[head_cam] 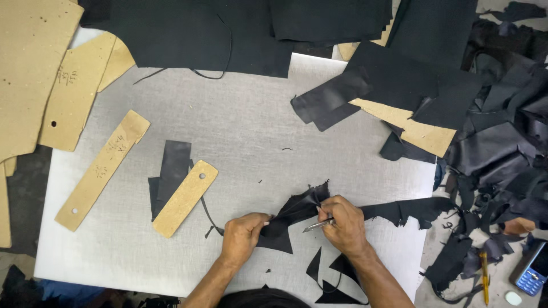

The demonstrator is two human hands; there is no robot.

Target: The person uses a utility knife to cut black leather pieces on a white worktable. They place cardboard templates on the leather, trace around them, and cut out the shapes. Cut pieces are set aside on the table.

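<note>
A ragged scrap of black leather (294,214) lies on the grey cutting board (240,131), near the board's front edge and right of its middle. The left hand (242,236) pinches the scrap's left corner between thumb and fingers, bunching it slightly. The right hand (345,225) is closed around a slim metal-bladed knife (317,226), whose tip points left and meets the scrap; the same hand also presses down on the leather beneath it. A long black leather strip (408,210) runs from under the right hand toward the board's right edge.

Just in front of the scrap, nearer the person, lie small black triangular offcuts (331,279). To the scrap's left, a short tan cardboard template with a hole (185,198) lies across a dark rectangular leather piece (171,171), and a thin black trimming trails from them toward the left hand. Further left is a longer tan cardboard strip template (103,170), also on the board. Beyond the board's left edge sit large tan cardboard patterns (34,68).

At the far edge of the board, wide black leather sheets (188,34) overlap it. Far right of the scrap, a heap of black leather remnants (502,142) spills beside the board, partly covering another tan cardboard pattern (416,128). Near the board's right front corner lie a yellow-handled tool (484,276) and a small mobile phone (532,271).
</note>
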